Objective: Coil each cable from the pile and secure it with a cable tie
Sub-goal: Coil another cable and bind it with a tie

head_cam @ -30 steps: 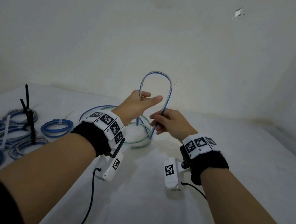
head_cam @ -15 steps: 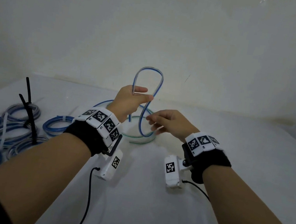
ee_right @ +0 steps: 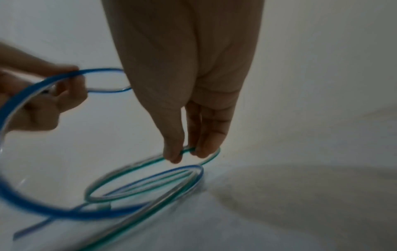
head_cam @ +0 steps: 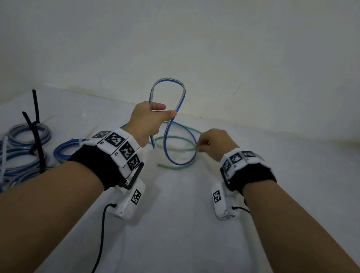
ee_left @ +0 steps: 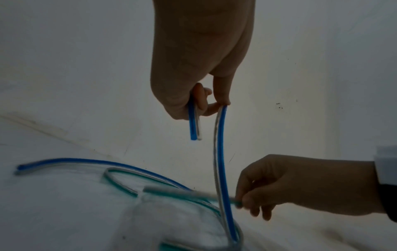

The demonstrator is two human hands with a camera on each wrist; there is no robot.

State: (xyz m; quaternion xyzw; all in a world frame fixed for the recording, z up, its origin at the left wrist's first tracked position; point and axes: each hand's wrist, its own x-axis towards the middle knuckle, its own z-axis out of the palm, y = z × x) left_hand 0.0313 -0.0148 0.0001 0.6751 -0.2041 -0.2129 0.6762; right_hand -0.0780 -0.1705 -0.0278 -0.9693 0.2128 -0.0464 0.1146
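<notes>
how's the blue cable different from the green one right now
The blue cable is lifted into an upright loop, gripped by the left hand; the green cable lies low on the table, pinched at one spot by the right hand. Blue's loop is narrow and tall; green's is wide and flat. Blue's free end hangs from the left hand; green's ends rest on the table. Both have a pale stripe beside the colour, and they overlap on the table.

head view looks down over both forearms; wrist views sit close, sharing the blue cable [head_cam: 169, 134].
</notes>
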